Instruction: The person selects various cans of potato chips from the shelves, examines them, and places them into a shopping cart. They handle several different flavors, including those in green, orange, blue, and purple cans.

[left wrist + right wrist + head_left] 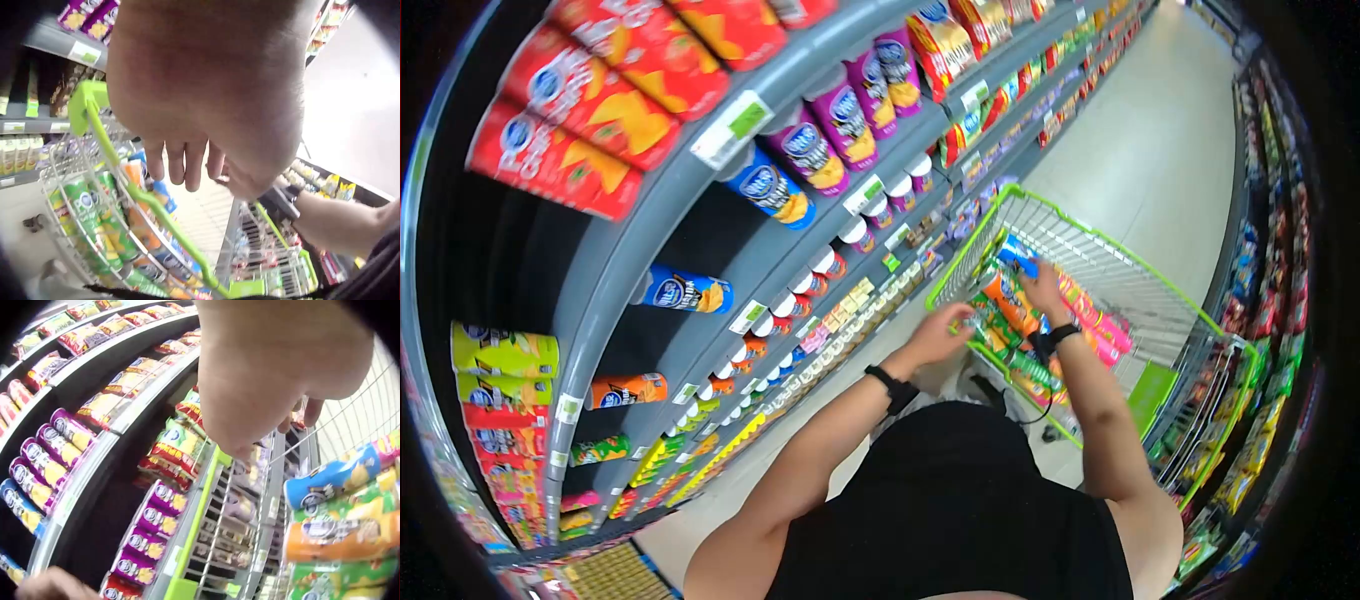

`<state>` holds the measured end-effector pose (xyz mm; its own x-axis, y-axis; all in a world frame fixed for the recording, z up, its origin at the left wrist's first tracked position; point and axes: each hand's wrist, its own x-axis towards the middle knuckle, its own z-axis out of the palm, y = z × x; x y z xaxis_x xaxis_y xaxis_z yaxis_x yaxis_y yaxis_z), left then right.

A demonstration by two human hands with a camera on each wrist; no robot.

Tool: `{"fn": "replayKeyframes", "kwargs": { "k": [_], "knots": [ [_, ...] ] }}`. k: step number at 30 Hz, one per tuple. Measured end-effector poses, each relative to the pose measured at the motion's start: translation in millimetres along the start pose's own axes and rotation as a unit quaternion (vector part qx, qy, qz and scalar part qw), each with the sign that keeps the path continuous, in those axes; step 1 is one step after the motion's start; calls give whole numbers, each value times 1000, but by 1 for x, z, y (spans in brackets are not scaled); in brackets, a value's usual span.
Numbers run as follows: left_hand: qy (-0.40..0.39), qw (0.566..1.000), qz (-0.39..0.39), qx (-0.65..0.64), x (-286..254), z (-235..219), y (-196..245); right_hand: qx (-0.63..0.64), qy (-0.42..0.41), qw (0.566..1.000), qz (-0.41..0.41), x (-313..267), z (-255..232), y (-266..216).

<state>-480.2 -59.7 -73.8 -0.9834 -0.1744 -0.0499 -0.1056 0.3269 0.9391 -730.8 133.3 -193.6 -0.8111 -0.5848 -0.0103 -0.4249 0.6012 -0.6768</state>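
The blue canister (347, 476) lies on its side atop the pile in the shopping cart (79, 112); taking clock directions from the head view, the orange canister (331, 540) lies at about its 7 o'clock. Round sides resting on round sides make a loose seat, so a nudge could set either one rolling and unsettle the green canisters (337, 575) beneath. The right hand (1045, 287) is just beside the blue canister, toward its 4 to 5 o'clock, fingers loosely bent with no grip showing; drawn back carelessly, its knuckles could knock the canister askew. A dark cord (1052, 395) hangs below that wrist near the basket's edge, and it could snag on the wire as the arm lifts. Toward 3 to 4 o'clock from the orange canister, pink canisters (1112, 330) slope across the basket and could slide if the cart is jolted. The left hand (945, 332) hangs at about 8 o'clock, outside the near rim, relaxed and holding nothing, so it steadies neither cart nor pile. Farther out at 10 o'clock, purple canisters (840, 125) line the shelf; a swinging cart could bump that shelving, and the jar might topple them.
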Motion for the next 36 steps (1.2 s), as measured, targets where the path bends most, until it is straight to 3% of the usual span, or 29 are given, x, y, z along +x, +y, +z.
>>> {"fn": "replayKeyframes", "kwargs": {
  "k": [1, 2, 3, 4, 5, 6, 9, 11, 12, 15, 19, 21, 23, 24, 26, 27, 28, 31, 33, 35, 36],
  "knots": [
    [83, 996, 7, -5, -7, -24, 6, -46, -28, 999, 9, -5, 13, -19],
    [178, 984, 29, -9, -12, -50, 16, -37, 29, 999, -27, -21, 38, -32],
    [273, 961, 49, -15, -20, -76, 25, -42, -8, 999, -2, -31, 52, -50],
    [347, 933, 71, 60, -26, -104, 35, 29, -107, 992, 61, -30, 90, -25],
    [418, 895, 88, 133, -30, -133, 44, -30, -175, 981, 75, -44, 58, -92],
    [465, 865, 106, 155, -33, -158, 52, -31, -127, 991, 30, -55, 82, -85],
    [547, 797, 127, 222, -37, -216, 59, -27, -83, 994, 59, -76, 85, -114],
    [569, 775, 141, 235, -32, -241, 71, -43, -33, 997, 57, -84, 84, -117],
    [548, 803, 85, 218, -30, -247, 76, -53, -8, 997, 60, -89, 81, -118],
    [540, 804, 123, 216, -11, -264, 60, -43, -2, 999, 30, -102, 66, -118],
    [486, 864, 28, 132, -5, -266, 45, 11, 55, 998, 33, -127, 62, -118],
    [495, 857, 31, 140, -7, -267, 44, 2, 77, 997, -21, -137, 62, -117],
    [500, 842, 15, 201, -11, -263, 41, 34, 93, 995, 1, -149, 71, -118],
    [476, 856, -6, 203, -22, -266, 60, 64, 90, 993, 29, -156, 82, -110],
    [492, 838, 8, 237, -26, -266, 55, 127, 88, 985, 78, -159, 110, -81],
    [501, 827, 15, 254, -28, -268, 53, 96, 91, 989, 62, -163, 110, -87],
    [471, 856, -10, 214, -36, -269, 68, 64, 91, 993, 46, -170, 108, -97],
    [445, 872, 114, 172, -49, -267, 55, 73, 86, 993, 26, -177, 95, -148],
    [427, 849, 211, 227, -63, -262, 50, 125, 82, 989, -2, -171, 97, -162],
    [393, 838, 262, 273, -87, -251, 62, 235, 2, 972, -12, -161, 93, -186],
    [353, 865, 262, 241, -102, -240, 67, 277, -23, 961, -12, -160, 77, -227]
  ]
}}
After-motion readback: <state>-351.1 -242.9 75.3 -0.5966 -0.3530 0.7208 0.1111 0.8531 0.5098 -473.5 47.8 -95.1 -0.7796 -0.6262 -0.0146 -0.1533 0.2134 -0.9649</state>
